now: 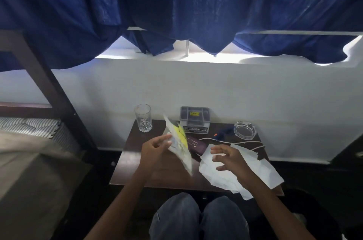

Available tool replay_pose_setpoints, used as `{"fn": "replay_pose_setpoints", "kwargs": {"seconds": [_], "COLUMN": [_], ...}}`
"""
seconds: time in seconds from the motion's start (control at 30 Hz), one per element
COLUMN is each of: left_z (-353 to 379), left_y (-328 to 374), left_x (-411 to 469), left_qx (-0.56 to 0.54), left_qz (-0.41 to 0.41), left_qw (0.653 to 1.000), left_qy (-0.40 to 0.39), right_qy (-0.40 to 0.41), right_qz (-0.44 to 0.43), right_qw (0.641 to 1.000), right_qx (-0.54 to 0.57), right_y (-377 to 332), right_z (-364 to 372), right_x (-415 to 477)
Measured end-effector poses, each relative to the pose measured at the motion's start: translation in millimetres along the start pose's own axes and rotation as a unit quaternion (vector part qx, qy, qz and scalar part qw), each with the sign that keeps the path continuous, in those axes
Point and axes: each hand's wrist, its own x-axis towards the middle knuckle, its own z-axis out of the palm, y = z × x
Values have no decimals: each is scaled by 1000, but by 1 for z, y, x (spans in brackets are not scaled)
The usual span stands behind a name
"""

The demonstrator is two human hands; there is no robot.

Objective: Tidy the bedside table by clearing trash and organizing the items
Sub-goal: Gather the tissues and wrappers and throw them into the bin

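Left hand (pixel 155 151) pinches a blurred packet (pixel 181 142); right hand (pixel 227 159) hovers spread above tissues (pixel 262 171).

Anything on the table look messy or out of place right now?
Yes. Crumpled white paper sprawls over the table's front right corner, overhanging the edge beneath the right hand. A white cable trails loosely behind it. The left hand holds a yellow and white wrapper. The glass stands upright.

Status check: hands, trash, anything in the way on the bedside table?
Left hand holds yellow-and-white plastic wrapper. Right hand open over crumpled white tissue paper. Dark purple flat item and white cable lie close behind.
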Motion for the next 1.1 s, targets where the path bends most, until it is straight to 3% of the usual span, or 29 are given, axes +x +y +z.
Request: {"fn": "replay_pose_setpoints", "kwargs": {"seconds": [0.17, 0.3, 0.43, 0.53, 0.67, 0.77, 0.87, 1.0, 1.1], "left_z": [0, 6, 23, 30, 33, 36, 39, 55, 71], "left_y": [25, 26, 28, 29, 28, 30, 33, 38, 35], "left_x": [-21, -24, -35, -42, -51, -52, -55, -72, -80], "left_qx": [-256, -315, -229, -117, 17, 38, 31, 20, 36], "left_qz": [-103, -124, -113, -93, -22, 63, 120, 102, 104], "left_qw": [957, 924, 952, 977, 991, 993, 980, 952, 948], "left_qy": [-90, -177, -169, -153, -132, -94, -154, -289, -300], "right_qy": [-45, -128, -164, -172, -127, -81, -52, -30, 20], "right_qz": [-4, 18, 10, -14, -21, -26, -32, -30, -24], "right_qw": [999, 985, 964, 962, 971, 977, 984, 986, 984], "right_qx": [30, 111, 208, 213, 203, 194, 166, 162, 178], "right_y": [-12, -14, -17, -19, -20, -20, -20, -22, -24], "right_z": [9, 12, 13, 11, 5, 0, -4, -5, -4], "right_x": [-9, -18, -27, -33, -42, -45, -47, -50, -49]}}
